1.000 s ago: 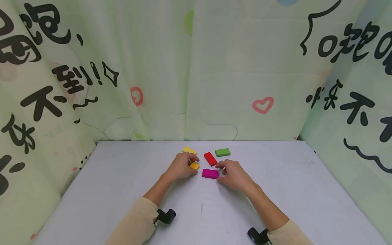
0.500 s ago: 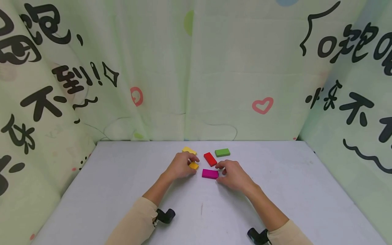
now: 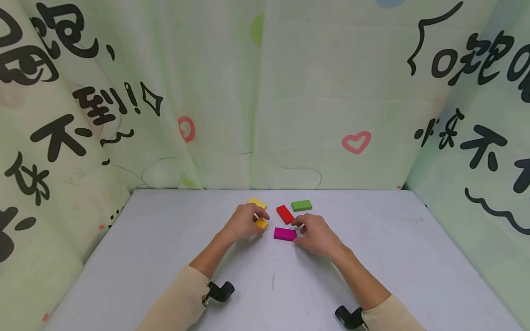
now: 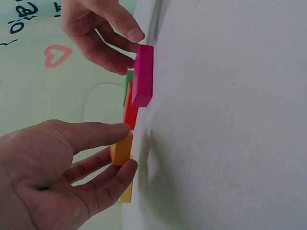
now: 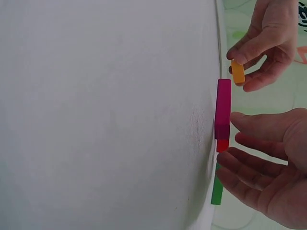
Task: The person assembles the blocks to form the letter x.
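Has shifted the left sleeve (image 3: 178, 296) slightly outward since a second ago, drawing the orange block (image 4: 121, 149) very slightly leftward with it; keeps the right grip (image 3: 314, 233) beside the magenta block (image 3: 285, 234) as before. Pinches the orange block in the left grip (image 3: 244, 221), narrowed to that block's thickness, with the thumb on one side and fingertips on the other. Cannot tell about contact between that block and the white bench (image 3: 178, 230) underneath. Leaves the right grip slack, thumb and fingers well parted at the right end of the magenta block, and has hold of nothing there; cannot tell about a light touch on that end. Has the magenta block lying on the bench between the two grips, in front of the red block (image 3: 284, 214). Has the red block lying at a slant, with the green block (image 3: 301, 205) just behind it to the right. Has a yellow block (image 3: 256, 202) lying just behind the left grip, partly hidden by it in the head view. Ends beyond the bench at a pale green curtain (image 3: 298, 92), printed with black writing (image 3: 54, 145) and a red heart (image 3: 357, 143).
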`<state>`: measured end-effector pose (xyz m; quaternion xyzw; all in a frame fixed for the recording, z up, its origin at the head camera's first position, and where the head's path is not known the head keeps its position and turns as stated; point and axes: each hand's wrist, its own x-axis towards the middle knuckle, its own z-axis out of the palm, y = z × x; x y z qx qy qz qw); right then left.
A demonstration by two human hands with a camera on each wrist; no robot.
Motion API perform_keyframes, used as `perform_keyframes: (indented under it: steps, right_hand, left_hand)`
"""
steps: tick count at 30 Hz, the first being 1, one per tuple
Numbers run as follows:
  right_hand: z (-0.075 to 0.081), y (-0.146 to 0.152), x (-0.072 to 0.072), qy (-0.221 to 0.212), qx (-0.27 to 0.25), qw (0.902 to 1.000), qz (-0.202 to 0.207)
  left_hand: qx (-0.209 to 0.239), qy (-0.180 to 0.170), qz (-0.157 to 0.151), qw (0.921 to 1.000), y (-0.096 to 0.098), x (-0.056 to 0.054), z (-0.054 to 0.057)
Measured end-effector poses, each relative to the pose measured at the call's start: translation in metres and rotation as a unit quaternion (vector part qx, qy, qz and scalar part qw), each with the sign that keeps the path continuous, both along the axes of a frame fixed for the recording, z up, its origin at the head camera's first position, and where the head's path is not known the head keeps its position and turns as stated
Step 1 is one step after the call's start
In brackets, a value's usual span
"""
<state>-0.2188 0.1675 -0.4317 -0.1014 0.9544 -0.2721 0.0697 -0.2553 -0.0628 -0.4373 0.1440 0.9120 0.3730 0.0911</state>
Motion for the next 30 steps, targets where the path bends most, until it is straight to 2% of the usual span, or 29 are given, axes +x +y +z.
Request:
perform_keyframes:
  steps: [7,12,22,30]
  right_hand:
    - [0.000,-0.001,-0.001,0.000,-0.004,1.0000,0.005]
    - [0.000,0.000,-0.001,0.003,-0.004,1.0000,0.008]
    - [-0.002,-0.002,-0.003,-0.003,-0.004,1.0000,0.001]
    - [-0.005,-0.001,-0.004,0.000,-0.004,0.9999,0.010]
  left_hand:
    - [-0.002,-0.018,0.000,0.9998,-0.002,0.004,0.004]
    - [-0.004,-0.023,-0.012,0.9997,-0.003,0.008,0.006]
    - [-0.017,-0.028,-0.029,0.9990,-0.002,0.019,0.006]
    - [-0.014,-0.037,-0.042,0.9983,0.001,0.029,0.005]
